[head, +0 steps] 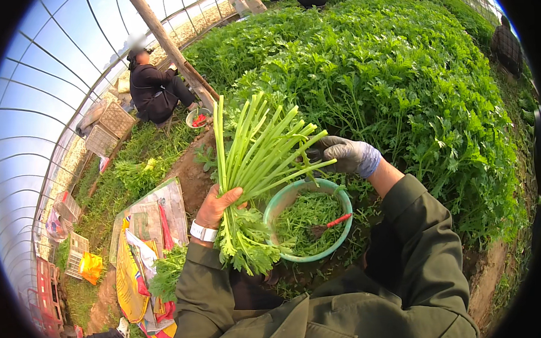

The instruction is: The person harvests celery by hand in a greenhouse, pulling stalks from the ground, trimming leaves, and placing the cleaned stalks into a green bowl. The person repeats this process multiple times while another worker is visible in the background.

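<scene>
My bare left hand [217,205], with a white watch on its wrist, grips a bunch of leafy greens [256,151]. The pale cut stems fan upward and to the right, while the leaves hang below the fist. At the stems' right side is my right hand [342,154] in a grey work glove, its fingers bent. Stems and a thin hanging leaf partly cover its fingertips, so a hold cannot be made out. Under the hands stands a green plastic basin [349,206] with loose leaf trimmings [300,231] and a red-handled tool [339,220] in it.
Dense greens [384,82] grow ahead and right. A wooden post [170,42] leans near a seated person [154,88] with a small bowl [199,117]. Printed sacks [142,247], a pile of cut greens [137,175] and plastic crates [77,254] lie left. Another person's foot [123,328] shows lower left.
</scene>
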`<state>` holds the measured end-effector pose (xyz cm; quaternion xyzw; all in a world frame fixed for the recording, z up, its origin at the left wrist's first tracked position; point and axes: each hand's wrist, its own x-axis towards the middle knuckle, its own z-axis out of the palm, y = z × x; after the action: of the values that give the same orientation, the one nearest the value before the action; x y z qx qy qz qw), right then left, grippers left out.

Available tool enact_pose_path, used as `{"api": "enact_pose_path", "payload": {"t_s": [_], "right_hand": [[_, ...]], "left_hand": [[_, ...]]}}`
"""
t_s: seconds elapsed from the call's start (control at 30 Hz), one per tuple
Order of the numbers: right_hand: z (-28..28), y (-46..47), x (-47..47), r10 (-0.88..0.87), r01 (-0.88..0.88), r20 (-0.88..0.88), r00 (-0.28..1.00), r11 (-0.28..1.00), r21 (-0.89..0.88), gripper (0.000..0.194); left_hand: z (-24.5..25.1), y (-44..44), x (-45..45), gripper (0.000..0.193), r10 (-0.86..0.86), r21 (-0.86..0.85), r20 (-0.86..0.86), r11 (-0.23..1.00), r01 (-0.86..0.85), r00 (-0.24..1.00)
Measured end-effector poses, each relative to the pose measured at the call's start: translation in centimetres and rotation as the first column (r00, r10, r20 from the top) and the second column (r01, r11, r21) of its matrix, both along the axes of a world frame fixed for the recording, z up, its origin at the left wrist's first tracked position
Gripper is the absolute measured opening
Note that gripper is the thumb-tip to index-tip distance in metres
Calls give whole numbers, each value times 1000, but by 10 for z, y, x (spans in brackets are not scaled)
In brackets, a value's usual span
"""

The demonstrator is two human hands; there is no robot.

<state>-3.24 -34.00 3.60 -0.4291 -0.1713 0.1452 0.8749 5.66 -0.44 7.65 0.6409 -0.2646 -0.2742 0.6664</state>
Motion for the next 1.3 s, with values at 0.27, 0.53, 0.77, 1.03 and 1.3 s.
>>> {"api": "enact_pose_path", "payload": {"t_s": [0.27,0.53,0.77,1.03,1.3], "right_hand": [[-11,37,31,-336,351,117,935,819,-454,30],[-31,-42,48,-476,470,-17,879,861,195,23],[-26,41,46,-572,491,-2,821,706,-510,34],[-43,-29,61,-783,703,-178,596,616,-354,18],[-30,12,23,-144,126,-113,983,980,-153,47]], "left_hand": [[-29,-5,21,34,-59,74,-60,995,64,996],[-41,-4,43,26,35,143,54,989,-43,998],[-49,-28,31,32,58,265,202,958,-112,978],[-44,-17,29,28,-15,174,-3,985,16,1000],[-43,-1,26,37,-107,177,-167,975,136,980]]}}
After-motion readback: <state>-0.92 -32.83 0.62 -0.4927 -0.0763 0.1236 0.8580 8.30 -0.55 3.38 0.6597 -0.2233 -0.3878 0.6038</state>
